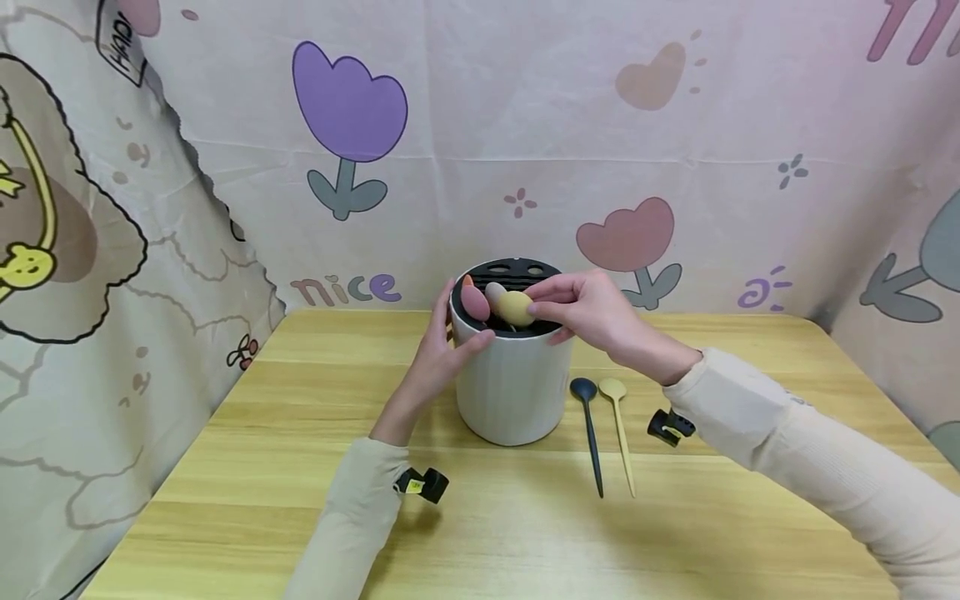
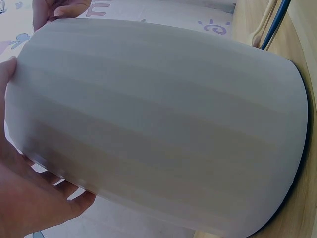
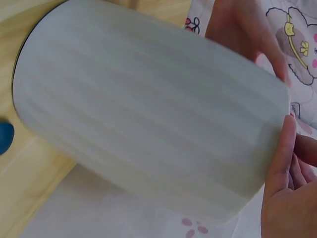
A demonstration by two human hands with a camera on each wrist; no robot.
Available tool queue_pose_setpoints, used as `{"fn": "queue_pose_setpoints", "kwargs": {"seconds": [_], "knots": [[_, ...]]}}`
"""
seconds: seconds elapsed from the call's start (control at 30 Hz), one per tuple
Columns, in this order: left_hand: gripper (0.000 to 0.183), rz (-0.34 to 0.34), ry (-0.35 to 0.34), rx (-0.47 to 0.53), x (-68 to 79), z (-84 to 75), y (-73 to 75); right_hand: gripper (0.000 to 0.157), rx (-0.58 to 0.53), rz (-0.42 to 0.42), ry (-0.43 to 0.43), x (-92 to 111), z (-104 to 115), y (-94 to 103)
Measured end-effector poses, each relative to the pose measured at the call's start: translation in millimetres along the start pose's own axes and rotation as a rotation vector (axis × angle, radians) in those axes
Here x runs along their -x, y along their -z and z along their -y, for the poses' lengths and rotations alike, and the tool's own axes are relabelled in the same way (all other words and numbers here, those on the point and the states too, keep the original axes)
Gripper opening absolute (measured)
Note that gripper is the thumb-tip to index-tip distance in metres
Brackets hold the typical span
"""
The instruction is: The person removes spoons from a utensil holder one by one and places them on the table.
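Observation:
A white round utensil holder point(image 1: 512, 392) with a black slotted top point(image 1: 551, 321) stands upright on the table. My left hand point(image 1: 441, 350) grips its left side near the rim, thumb in front and fingers around the side. With thumb and fingertips, my right hand point(image 1: 592, 312) pinches the yellow oval head of a spoon point(image 1: 516, 309) over the slots. Beside it, a pink spoon head point(image 1: 475, 302) and a greyish one point(image 1: 494, 292) stick up from the top, with a bit of orange behind the pink. The handles are hidden. Both wrist views are filled mostly by the holder's wall.
To the right of the holder, a dark blue spoon point(image 1: 583, 389) and a pale yellow spoon point(image 1: 612, 389) lie side by side on the wooden table point(image 1: 300, 467). A printed cloth point(image 1: 480, 108) hangs behind the table and along its sides.

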State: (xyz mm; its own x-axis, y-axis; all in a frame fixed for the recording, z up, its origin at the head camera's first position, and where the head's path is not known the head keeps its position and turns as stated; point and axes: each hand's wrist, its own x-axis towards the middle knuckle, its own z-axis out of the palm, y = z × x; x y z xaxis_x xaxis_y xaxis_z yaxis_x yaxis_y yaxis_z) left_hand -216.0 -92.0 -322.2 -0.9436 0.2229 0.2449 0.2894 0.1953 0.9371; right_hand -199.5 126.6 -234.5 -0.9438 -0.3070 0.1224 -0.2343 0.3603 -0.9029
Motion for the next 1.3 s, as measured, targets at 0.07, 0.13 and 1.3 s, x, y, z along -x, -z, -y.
{"fn": "queue_pose_setpoints", "kwargs": {"seconds": [0.07,0.13,1.3], "knots": [[0.094,-0.003,0.000,-0.003,0.0,0.2,-0.2,0.027,0.012,0.007,0.007,0,-1,2.3],[0.095,-0.006,-0.007,-0.005,0.0,0.4,-0.3,0.027,0.026,0.014,0.011,0,-2,4.3],[0.103,-0.006,-0.026,0.016,-0.4,1.4,-0.9,0.045,0.004,-0.090,0.208,-3,2,30.7]]}}
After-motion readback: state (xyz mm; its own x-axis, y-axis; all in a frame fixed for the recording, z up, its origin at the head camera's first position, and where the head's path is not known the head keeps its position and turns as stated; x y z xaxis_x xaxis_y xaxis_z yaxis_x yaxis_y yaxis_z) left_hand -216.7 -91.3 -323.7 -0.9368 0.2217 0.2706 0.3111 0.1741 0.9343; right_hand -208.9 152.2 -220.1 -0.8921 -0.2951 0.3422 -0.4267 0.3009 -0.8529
